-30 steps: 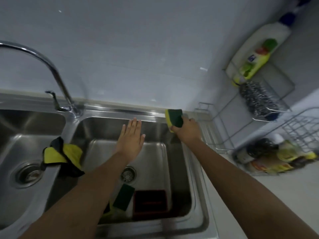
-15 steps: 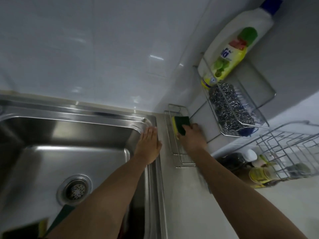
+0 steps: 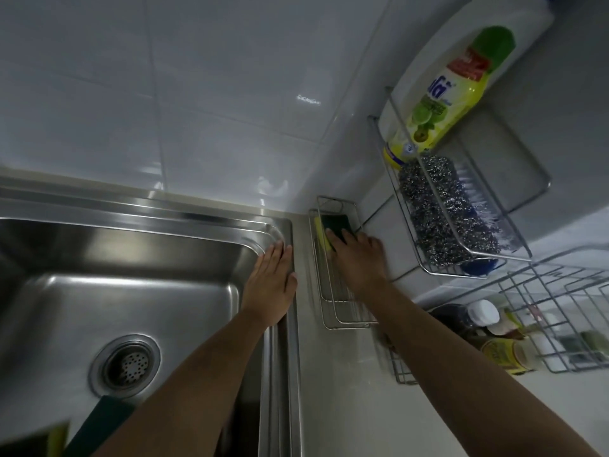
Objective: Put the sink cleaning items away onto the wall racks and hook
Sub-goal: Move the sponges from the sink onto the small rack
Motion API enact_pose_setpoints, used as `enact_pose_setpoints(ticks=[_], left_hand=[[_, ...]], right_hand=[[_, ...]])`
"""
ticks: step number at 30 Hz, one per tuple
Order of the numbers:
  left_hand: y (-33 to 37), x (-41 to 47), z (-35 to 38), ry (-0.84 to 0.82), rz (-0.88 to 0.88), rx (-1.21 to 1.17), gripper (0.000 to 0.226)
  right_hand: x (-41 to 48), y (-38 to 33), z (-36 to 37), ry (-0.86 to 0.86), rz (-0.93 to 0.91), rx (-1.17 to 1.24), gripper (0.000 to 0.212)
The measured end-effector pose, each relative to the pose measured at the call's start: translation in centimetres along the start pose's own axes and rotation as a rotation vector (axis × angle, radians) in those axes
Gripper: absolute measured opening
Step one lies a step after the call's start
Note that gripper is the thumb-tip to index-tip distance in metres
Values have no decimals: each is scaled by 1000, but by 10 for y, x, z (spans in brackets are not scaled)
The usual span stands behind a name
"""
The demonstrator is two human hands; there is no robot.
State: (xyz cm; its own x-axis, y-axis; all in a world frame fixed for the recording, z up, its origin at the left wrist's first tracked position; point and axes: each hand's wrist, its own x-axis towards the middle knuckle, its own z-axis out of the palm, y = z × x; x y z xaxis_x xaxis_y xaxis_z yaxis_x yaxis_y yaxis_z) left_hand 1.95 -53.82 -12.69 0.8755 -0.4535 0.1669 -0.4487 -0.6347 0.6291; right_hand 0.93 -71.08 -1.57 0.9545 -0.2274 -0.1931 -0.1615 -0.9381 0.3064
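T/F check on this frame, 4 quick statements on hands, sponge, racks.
1. The right hand holds the sponge at the lower wire rack. True.
2. The left hand grips a cloth. False: it lies flat and empty on the sink rim.
3. The steel scourer sits in the upper rack below the detergent bottle. True.
4. The sponge is all yellow. False: green top, yellow side.

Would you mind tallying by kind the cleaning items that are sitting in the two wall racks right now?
Sponge: 1, the yellow and green sponge in the lower rack, under the right hand
Detergent bottle: 1, the bottle in the upper rack
Steel wool scourer: 1, the scourer
Blue scrub brush: 1, the brush
Total: 4
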Motion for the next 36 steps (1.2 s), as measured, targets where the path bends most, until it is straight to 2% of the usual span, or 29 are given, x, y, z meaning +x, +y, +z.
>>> enact_pose_setpoints(ticks=[12,17,21,25,30,33,36], left_hand=[[-1,0,0,-3,13,8,58],[2,-1,-6,-46,10,44,58],[6,-4,-16,-131,-10,134,59],[6,-14,-35,-191,5,290,63],[-3,-48,-71,-194,-24,394,62],[-18,-82,-100,-212,-74,420,61],[-41,-128,-135,-227,-90,428,61]], right_hand=[[24,-8,4,35,120,18,53],[17,-3,2,-1,71,41,54],[6,2,-8,-49,35,163,54],[-14,0,-20,41,98,246,53],[-46,-27,-29,138,155,346,53],[-74,-59,-25,213,66,322,51],[-102,-108,-16,216,-30,350,51]])
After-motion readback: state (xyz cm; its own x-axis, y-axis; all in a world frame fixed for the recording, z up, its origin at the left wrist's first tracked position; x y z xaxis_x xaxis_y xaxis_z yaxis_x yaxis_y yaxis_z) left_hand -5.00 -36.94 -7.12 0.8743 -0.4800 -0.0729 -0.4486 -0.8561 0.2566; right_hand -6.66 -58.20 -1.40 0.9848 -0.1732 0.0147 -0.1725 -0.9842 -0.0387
